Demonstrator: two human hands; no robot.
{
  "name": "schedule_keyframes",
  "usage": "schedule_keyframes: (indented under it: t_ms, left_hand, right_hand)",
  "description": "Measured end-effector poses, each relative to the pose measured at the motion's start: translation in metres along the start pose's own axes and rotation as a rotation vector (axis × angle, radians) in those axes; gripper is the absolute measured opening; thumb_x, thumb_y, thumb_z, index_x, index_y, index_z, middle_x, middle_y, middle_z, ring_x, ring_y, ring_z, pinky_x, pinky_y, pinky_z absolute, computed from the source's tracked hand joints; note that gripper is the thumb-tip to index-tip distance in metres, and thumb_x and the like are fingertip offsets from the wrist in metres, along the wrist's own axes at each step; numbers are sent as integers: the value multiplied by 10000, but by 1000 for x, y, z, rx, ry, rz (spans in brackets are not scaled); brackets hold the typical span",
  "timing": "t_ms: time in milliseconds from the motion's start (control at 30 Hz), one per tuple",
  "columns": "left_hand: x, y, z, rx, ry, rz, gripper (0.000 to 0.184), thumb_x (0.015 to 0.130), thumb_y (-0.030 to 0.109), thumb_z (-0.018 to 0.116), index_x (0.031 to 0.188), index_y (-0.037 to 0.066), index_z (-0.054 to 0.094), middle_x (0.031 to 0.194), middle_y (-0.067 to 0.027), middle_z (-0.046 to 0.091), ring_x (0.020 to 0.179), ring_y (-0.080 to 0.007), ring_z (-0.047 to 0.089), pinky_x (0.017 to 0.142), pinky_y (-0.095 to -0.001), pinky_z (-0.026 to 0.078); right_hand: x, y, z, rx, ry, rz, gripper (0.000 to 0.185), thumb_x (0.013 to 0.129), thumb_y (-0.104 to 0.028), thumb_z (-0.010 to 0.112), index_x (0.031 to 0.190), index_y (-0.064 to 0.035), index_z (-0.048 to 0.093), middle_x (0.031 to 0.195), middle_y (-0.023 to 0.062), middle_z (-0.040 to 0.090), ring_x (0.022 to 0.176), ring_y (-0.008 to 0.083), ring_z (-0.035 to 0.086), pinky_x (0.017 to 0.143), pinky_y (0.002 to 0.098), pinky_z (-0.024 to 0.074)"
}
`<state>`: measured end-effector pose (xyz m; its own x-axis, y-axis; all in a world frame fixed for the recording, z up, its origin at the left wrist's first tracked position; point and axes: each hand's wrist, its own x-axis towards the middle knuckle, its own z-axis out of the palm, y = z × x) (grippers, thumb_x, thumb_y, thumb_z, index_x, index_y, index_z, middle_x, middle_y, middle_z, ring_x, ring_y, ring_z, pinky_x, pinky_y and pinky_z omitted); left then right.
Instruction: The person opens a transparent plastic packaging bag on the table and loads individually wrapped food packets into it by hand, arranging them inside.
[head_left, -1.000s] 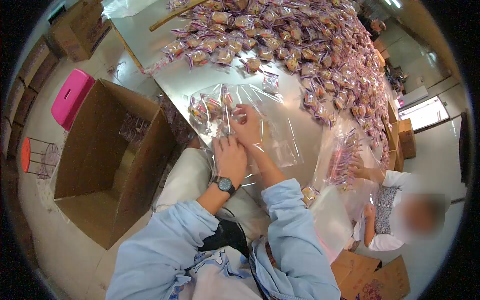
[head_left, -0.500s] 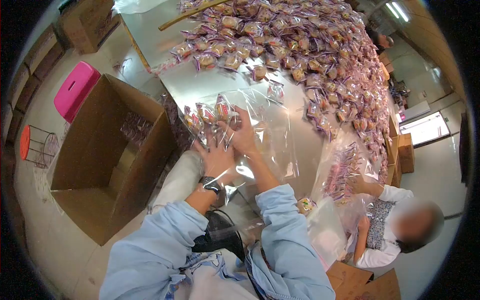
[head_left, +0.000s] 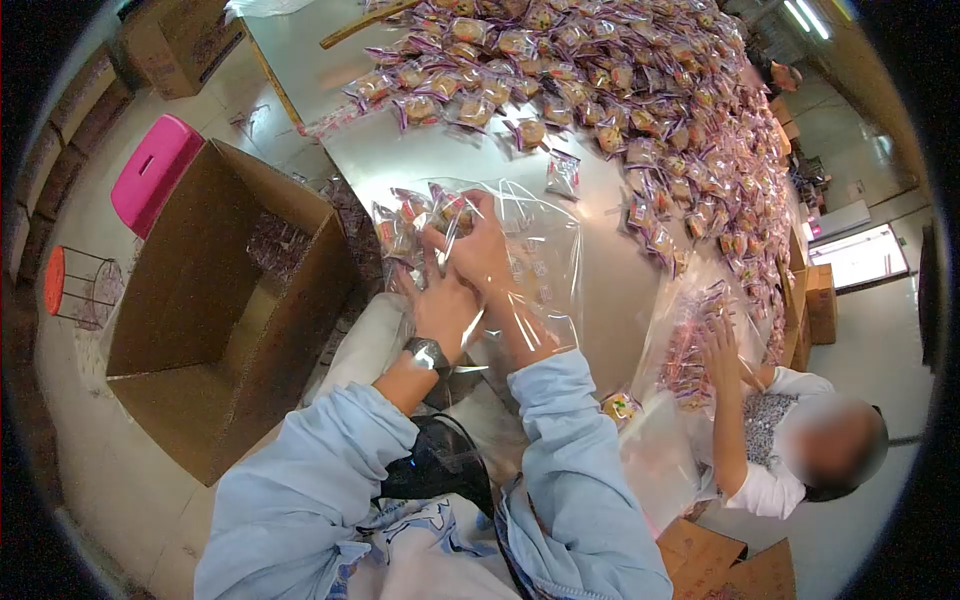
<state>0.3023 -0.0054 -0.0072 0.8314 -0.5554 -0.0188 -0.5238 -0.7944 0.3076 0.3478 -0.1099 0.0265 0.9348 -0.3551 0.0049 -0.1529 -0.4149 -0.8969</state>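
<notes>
A large clear plastic bag (head_left: 545,255) lies at the table's near corner, with both my hands inside or under its film. Several small wrapped pastries (head_left: 393,232) stand in a row at its far left end. My right hand (head_left: 480,257) curls its fingers round a wrapped pastry (head_left: 455,208) at the right of that row. Wearing a black watch (head_left: 428,352), my left hand (head_left: 445,308) reaches up against the row's near side, fingers stretched and apart; their tips are partly hidden by the right hand. A lone packet (head_left: 563,174) lies just beyond the bag.
A big pile of wrapped pastries (head_left: 610,75) covers the far side of the metal table (head_left: 370,160). An open cardboard box (head_left: 290,330) stands at left, beside a pink stool (head_left: 157,175). At right a co-worker's hand (head_left: 722,345) is over another filled bag (head_left: 690,350).
My right hand has shifted slightly down and left, crossing over my left fingers and closing round a packet. The co-worker's hand has moved up onto the filled bag.
</notes>
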Motion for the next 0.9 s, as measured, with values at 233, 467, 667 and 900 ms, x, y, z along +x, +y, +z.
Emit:
schedule_keyframes:
  t_ms: [233, 467, 667, 900]
  left_hand:
    - [0, 1, -8, -75, 52, -12, 734, 817, 419, 712, 1457, 113, 525, 1565, -174, 361, 1472, -470, 244, 1100, -799, 131]
    - [-8, 11, -6, -57, 55, 12, 715, 834, 378, 693, 1434, 28, 523, 1587, -199, 323, 1456, -439, 302, 1111, -790, 110]
    - [-15, 13, -1, 30, 184, 82, 628, 847, 267, 640, 1408, 5, 535, 1498, -220, 450, 1423, -402, 380, 1132, -765, 94]
    - [-12, 12, 1, 62, 38, 87, 551, 892, 323, 629, 1349, 16, 604, 1497, -213, 470, 1437, -429, 353, 1158, -638, 218]
  right_hand:
    - [3, 54, 3, -37, 54, -199, 840, 723, -236, 920, 1367, -8, 431, 1243, 198, 589, 1086, 257, 643, 884, 374, 543]
    - [-10, 59, -7, 109, 95, -258, 650, 839, -72, 750, 1453, -82, 535, 1262, 169, 582, 984, 262, 651, 795, 355, 550]
    - [-3, 57, 2, 45, 238, -187, 538, 858, -163, 785, 1335, -7, 592, 1095, 108, 662, 955, 186, 646, 794, 319, 530]
    - [7, 22, 0, 78, 213, 15, 395, 830, -225, 816, 1094, -2, 624, 1125, 135, 676, 935, 223, 664, 792, 371, 542]
